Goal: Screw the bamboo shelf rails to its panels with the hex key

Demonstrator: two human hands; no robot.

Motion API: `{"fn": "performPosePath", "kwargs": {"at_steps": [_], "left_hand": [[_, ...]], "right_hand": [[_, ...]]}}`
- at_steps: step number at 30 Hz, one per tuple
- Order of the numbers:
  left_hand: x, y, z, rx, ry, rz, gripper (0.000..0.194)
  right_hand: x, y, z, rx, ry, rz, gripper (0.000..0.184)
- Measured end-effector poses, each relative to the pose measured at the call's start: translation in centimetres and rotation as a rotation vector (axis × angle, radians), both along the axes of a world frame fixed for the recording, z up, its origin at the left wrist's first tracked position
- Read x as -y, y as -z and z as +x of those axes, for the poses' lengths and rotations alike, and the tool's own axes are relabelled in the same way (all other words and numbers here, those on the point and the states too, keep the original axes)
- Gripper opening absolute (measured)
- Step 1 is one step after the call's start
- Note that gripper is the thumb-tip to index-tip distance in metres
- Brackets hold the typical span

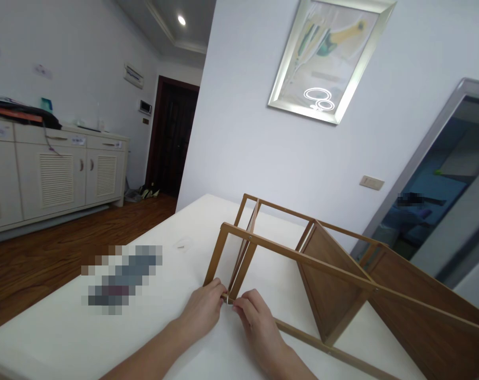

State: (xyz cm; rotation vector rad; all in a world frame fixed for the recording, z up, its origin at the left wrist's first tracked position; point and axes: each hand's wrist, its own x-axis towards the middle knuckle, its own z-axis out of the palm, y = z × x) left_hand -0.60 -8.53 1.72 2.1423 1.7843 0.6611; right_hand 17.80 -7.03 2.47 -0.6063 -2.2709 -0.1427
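Observation:
A brown wooden shelf unit (310, 258) lies on its side on the white table (144, 338). At its near lower left corner, my left hand (203, 309) has its fingers closed around the wooden rail. Close by on the right, my right hand (259, 322) is pinched with its fingertips at the same rail. Between the two hands shows a small whitish, shiny piece (228, 300), too small to name. The right fingertips hide whatever they hold there.
A small clear plastic bag (182, 245) lies left of the shelf unit, and a blurred-out object (124, 277) sits near the table's left side. A white cabinet (65, 174) stands along the far left wall. A framed picture (330, 58) hangs on the wall ahead.

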Motion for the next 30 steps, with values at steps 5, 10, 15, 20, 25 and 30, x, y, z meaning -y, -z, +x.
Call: {"fn": "performPosePath", "kwargs": {"at_steps": [5, 10, 15, 20, 25, 30], "left_hand": [[0.1, -0.4, -0.1, 0.000, 0.013, -0.021, 0.029], [0.4, -0.7, -0.2, 0.003, 0.022, -0.021, 0.026], [0.6, -1.1, -0.2, 0.016, 0.022, -0.050, 0.026], [0.6, -1.3, -0.3, 0.016, 0.025, -0.054, 0.028], [0.6, -1.1, -0.4, 0.022, 0.034, -0.056, 0.029], [0.6, -0.8, -0.5, 0.037, 0.043, -0.037, 0.029]], "right_hand": [[0.0, 1.5, -0.2, 0.071, 0.025, -0.054, 0.016], [-0.1, 2.1, -0.3, 0.075, 0.071, -0.104, 0.019], [-0.2, 2.0, -0.6, 0.074, 0.078, -0.091, 0.019], [-0.3, 2.0, -0.7, 0.058, 0.087, -0.092, 0.019], [-0.3, 1.9, -0.7, 0.087, 0.094, -0.116, 0.020], [-0.3, 2.0, -0.6, 0.081, 0.093, -0.156, 0.020]]}}
